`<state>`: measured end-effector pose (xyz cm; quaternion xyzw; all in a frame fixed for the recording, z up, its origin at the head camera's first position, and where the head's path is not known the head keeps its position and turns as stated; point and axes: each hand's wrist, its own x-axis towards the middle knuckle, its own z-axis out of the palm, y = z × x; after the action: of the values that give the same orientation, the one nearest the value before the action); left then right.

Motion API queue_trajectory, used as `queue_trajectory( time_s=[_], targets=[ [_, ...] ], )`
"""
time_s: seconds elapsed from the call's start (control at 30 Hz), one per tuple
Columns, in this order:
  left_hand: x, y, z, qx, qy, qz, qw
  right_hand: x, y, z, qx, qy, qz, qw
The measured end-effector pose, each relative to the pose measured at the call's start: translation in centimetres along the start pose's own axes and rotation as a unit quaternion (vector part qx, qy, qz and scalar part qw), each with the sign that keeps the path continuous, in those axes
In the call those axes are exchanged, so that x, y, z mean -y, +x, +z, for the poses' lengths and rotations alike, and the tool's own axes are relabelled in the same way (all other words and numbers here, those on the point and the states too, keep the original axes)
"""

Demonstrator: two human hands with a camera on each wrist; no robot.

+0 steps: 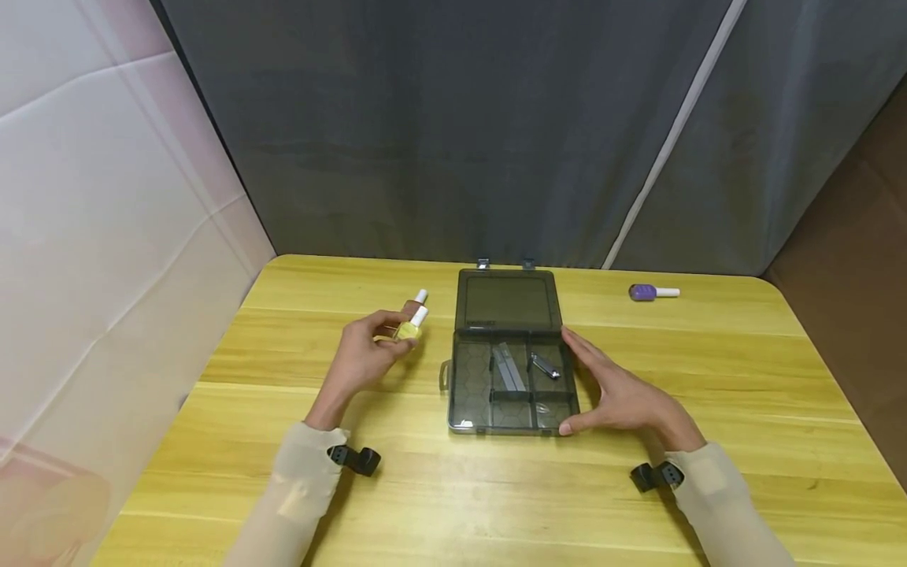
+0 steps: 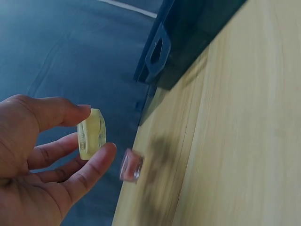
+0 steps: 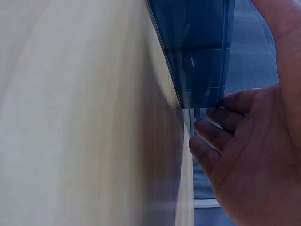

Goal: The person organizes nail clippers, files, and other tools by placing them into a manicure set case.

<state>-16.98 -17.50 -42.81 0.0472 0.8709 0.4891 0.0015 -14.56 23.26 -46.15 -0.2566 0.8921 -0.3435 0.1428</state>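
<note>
My left hand (image 1: 364,350) pinches a bottle of yellow nail polish (image 1: 409,330) with a white cap between thumb and fingers, above the table. Close behind it is a pinkish-brown nail polish bottle (image 2: 131,165), also white-capped; in the head view it is partly hidden by the left hand and yellow bottle. A dark see-through compartment box (image 1: 471,409) lies with its lid (image 1: 507,301) folded back. Inside are a nail clipper (image 1: 545,365) and flat grey strips (image 1: 509,367). My right hand (image 1: 623,398) rests against the box's right side, thumb and fingers spread.
A purple nail polish bottle (image 1: 643,292) with a white cap lies on its side at the back right of the wooden table (image 1: 453,504). Dark curtain (image 1: 425,142) hangs behind the table's back edge. A small handle (image 1: 444,376) sticks out from the box's left side.
</note>
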Motion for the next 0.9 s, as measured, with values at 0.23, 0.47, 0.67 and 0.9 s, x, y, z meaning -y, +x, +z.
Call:
queue_trajectory(
  time_s=[0.23, 0.47, 0.67, 0.9],
  targets=[
    [-0.8, -0.3, 1.1, 0.003, -0.015, 0.005, 0.9999, 0.1, 0.0, 0.1, 0.001, 0.0, -0.002, 1.0],
    [-1.5, -0.7, 2.0, 0.016, -0.04, -0.001, 0.9991, 0.2, 0.2, 0.1, 0.002, -0.007, -0.011, 1.0],
    [-2.0, -1.2, 2.8, 0.024, -0.026, -0.004, 0.9994, 0.4, 0.3, 0.0, 0.002, -0.017, -0.01, 1.0],
    [-2.7, -1.6, 3.6, 0.032, -0.026, 0.006, 0.9991, 0.5, 0.3, 0.0, 0.003, -0.015, -0.008, 1.0]
  ],
)
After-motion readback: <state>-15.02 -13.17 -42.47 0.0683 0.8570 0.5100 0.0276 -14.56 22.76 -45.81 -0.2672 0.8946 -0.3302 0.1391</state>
